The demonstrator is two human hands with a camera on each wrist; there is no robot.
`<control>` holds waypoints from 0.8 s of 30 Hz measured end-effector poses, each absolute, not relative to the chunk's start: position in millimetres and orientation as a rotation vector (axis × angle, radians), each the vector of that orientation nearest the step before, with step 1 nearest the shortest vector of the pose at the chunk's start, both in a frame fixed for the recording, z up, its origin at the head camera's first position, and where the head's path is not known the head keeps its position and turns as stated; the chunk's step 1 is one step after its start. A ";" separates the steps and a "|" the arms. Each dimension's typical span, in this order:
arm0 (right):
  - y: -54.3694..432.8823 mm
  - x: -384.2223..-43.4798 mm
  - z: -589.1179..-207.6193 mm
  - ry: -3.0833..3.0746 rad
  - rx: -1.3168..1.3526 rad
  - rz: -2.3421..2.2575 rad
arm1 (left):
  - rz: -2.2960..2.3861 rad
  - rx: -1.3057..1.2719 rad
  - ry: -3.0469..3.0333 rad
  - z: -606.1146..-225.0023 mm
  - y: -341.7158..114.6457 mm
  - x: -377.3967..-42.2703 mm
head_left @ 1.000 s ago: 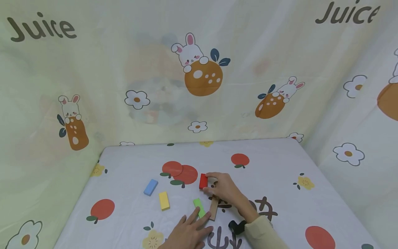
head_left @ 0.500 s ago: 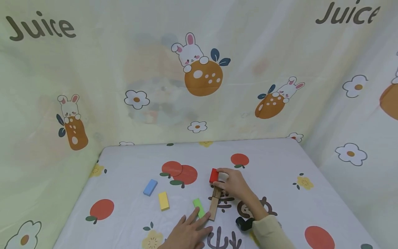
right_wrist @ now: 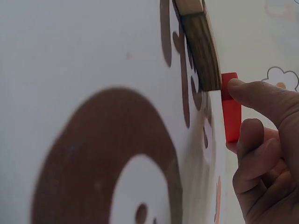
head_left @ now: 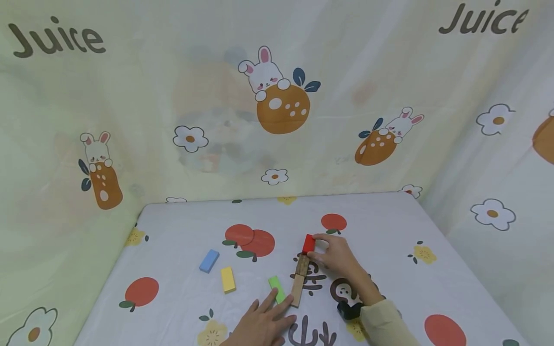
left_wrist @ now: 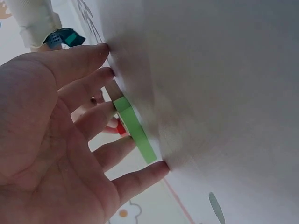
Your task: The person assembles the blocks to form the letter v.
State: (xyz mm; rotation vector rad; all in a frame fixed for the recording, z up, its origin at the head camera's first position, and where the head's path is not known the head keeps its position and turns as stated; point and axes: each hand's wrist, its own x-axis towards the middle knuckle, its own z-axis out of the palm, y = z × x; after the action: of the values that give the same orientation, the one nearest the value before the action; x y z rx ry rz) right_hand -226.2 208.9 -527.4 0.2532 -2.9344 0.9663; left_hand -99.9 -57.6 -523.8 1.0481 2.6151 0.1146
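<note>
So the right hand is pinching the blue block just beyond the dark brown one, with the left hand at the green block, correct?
Not blue: the right hand is pinching the red block just beyond the dark brown block, as the head view shows, with the left hand at the green block.

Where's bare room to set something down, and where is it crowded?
Free: right of the right hand, to the edge of the table; and left of the blue block. Both hold only flat prints. Crowded: the middle, where the left hand, green block, two wooden blocks and red block cluster.
</note>
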 end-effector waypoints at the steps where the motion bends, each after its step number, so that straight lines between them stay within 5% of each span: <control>1: 210.2 -226.0 -528.0 -2.942 0.239 0.968 | 0.119 1.050 2.614 -523.8 -57.7 -99.8; 24: 218.4 -226.3 -526.6 -2.906 0.204 1.005 | 0.127 1.084 2.630 -525.3 -59.7 -98.3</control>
State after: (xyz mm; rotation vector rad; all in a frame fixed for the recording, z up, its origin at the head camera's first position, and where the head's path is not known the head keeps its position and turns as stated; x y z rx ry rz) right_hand -226.3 218.4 -526.6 0.2036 -2.9059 1.0052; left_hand -98.3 -59.7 -525.3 1.0841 2.6298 0.1268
